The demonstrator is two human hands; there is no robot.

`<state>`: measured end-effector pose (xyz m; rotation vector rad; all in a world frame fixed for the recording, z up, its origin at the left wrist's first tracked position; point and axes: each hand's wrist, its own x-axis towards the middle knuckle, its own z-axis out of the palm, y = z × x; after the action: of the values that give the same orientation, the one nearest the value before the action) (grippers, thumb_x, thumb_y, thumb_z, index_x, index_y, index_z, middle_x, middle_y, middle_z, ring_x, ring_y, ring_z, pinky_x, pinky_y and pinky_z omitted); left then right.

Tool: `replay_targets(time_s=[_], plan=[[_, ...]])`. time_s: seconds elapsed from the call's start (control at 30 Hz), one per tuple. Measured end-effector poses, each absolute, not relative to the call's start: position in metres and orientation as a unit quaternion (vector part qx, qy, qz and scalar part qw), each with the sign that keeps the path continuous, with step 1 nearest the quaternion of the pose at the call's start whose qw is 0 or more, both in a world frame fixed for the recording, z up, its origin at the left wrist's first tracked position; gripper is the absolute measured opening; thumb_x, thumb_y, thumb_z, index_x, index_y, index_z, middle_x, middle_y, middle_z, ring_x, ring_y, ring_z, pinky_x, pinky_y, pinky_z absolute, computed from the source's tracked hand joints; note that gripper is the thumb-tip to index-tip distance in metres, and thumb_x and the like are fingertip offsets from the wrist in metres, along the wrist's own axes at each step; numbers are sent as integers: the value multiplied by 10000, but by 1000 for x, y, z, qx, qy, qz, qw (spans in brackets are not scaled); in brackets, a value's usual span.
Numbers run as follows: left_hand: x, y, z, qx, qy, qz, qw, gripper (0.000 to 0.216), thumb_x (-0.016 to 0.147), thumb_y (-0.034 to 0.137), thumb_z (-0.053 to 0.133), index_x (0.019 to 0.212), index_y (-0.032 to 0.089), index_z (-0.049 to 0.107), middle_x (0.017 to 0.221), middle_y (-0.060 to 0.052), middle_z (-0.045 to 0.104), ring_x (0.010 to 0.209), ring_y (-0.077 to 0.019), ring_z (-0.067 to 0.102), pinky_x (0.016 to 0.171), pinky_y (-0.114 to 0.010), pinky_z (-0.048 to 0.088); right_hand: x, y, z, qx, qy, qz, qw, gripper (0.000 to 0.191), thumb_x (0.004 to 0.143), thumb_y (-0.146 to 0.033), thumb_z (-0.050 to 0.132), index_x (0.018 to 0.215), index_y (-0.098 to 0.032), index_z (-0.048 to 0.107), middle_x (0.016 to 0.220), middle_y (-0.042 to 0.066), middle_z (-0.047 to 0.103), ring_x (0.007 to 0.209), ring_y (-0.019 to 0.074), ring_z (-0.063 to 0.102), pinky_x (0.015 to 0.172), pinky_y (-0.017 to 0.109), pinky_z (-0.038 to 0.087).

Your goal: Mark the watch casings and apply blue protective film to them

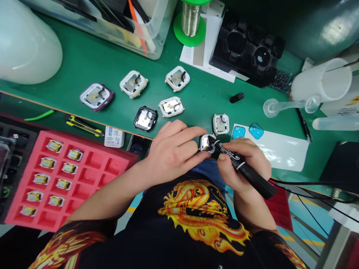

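Note:
My left hand (176, 149) grips a small white watch case (206, 144) by its edges at the bench's front edge. In my right hand (244, 160) is a black marker pen (244, 170), its uncapped tip on or just over the inside of that case. Right behind it lies another white watch case (221, 124). Further left rest a black case (145, 118), a purple case (97, 96) and several pale ones, such as this cream case (171, 107). The black pen cap (237, 98) lies apart on the green bench.
A pink foam tray (92, 158) with several small yellow-topped parts sits low at left. A yellow cutter knife (84, 125) lies near it. At the back are a clear plastic bin (159, 45), a solder spool (190, 22) and a black tray (224, 56). A white sheet (283, 151) lies right.

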<state>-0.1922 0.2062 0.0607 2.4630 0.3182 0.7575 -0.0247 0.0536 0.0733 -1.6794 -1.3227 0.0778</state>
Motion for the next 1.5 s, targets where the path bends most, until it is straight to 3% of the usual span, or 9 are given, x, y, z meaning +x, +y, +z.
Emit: replay_targets(time_s=[1.5], plan=[[-193, 206, 59, 912, 117, 283, 274, 301, 992, 359, 838, 793, 218, 663, 1294, -29, 828, 913, -215, 616, 792, -418, 512, -26, 54, 73, -691, -540, 25, 479, 251, 903, -209, 798, 1142, -255, 733, 915, 13, 776, 760, 200, 734, 705, 373, 637]])
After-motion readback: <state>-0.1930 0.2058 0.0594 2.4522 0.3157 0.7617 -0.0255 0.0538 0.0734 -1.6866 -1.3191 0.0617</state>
